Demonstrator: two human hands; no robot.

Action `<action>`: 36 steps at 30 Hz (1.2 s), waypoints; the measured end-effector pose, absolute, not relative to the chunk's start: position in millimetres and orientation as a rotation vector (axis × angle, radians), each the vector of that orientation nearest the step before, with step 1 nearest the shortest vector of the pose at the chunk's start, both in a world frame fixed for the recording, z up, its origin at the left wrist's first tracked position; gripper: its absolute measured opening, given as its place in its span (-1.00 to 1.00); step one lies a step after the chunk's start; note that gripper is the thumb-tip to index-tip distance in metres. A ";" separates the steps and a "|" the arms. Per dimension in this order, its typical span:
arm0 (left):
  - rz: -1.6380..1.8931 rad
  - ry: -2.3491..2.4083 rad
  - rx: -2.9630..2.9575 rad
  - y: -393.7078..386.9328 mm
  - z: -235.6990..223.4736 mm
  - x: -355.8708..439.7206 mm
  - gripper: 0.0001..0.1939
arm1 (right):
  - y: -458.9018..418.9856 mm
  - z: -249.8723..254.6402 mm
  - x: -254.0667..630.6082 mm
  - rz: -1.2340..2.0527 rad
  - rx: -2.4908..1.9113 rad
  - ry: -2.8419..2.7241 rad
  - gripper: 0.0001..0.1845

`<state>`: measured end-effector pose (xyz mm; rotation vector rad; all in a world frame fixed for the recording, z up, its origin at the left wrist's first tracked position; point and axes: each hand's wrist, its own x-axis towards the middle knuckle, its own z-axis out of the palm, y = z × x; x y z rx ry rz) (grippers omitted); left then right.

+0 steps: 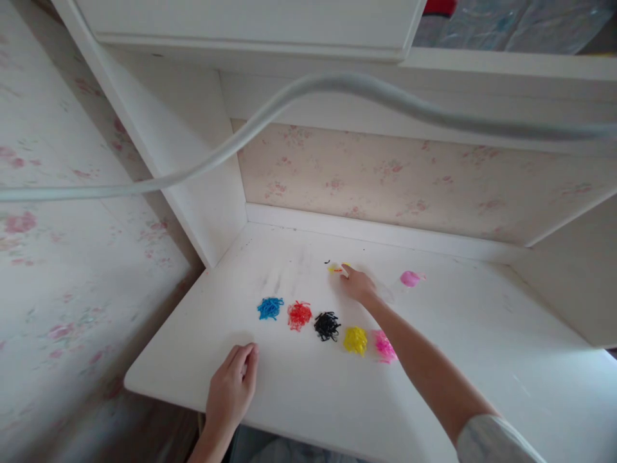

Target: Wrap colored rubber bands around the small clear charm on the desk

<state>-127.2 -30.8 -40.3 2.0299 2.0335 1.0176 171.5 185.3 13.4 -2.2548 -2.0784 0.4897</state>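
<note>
Worktop [183, 360] carries five loose piles of strands, one per colour: blue pile [270, 308], red pile [299, 316], black pile [327, 326], yellow pile [355, 340] and pink pile [384, 346]. These stand in a single row roughly parallel to the front edge, with narrow gaps between neighbours — presumably spaced so that colours stay apart and each is within reach. Strands within each pile overlap too closely to be counted. Toward the back edge lies one small group of yellow and red bits [335, 270], exact number not discernible, with one black scrap [327, 262] just beside it; bare surface around the group likely leaves working room. One flattish pink item [410, 278], nature unclear, lies well to the right, also nearer the back edge. Hands number two. Right hand [357, 283] reaches over the row, index finger extended and the other fingers bent, its tip at the bits; whether anything is pinched cannot be told. Left hand [232, 379] is loosely curled near the front edge, toward the front left corner — apparently resting clear of the piles; its contents, if any, are hidden.
</note>
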 end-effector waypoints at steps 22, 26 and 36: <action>0.940 2.061 2.090 -27.3 -40.2 -126.9 -0.79 | 193.2 12.6 172.3 0.281 -2.284 -2.208 -0.54; 0.922 2.051 2.091 -27.4 -41.3 -126.8 -0.80 | 196.2 11.2 175.0 0.318 -2.274 -2.216 -0.57; 0.905 2.074 2.123 -28.1 -41.1 -126.7 -0.80 | 201.7 5.7 175.5 0.344 -2.271 -2.183 -0.56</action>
